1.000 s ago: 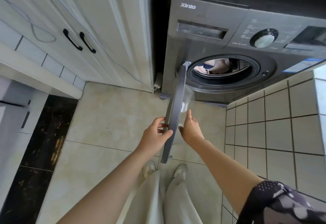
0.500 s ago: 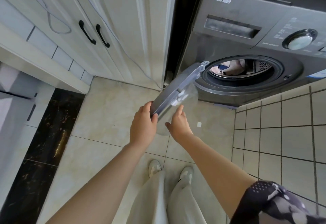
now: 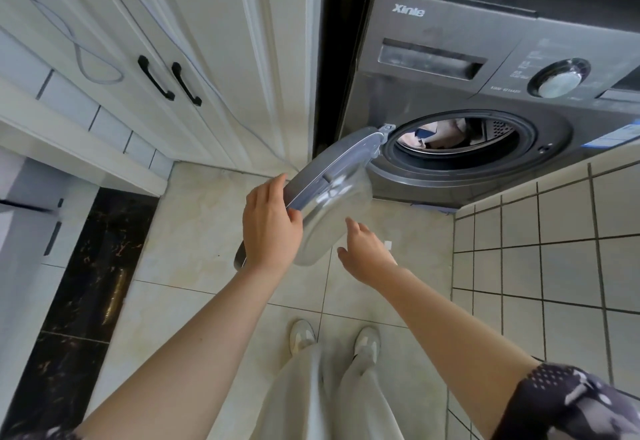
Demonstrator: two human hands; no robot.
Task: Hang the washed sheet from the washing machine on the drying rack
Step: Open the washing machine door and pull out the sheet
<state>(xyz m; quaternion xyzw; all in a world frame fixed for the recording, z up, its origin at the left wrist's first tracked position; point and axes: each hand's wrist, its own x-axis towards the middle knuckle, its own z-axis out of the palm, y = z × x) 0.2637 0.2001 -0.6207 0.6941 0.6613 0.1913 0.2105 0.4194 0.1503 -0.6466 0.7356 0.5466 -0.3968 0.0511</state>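
With your left hand (image 3: 269, 223) gripping the door (image 3: 332, 176) rim at centre frame, swing it fully aside, then reach your relaxed, empty right hand (image 3: 363, 247) into the drum (image 3: 457, 134) for the sheet (image 3: 445, 136).

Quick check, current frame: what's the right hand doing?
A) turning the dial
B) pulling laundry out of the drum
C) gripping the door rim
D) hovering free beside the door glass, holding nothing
D: the right hand hangs open, apart from the washer door, its fingers relaxed and empty; only the left hand holds the door's edge, and the laundry sits in the drum.
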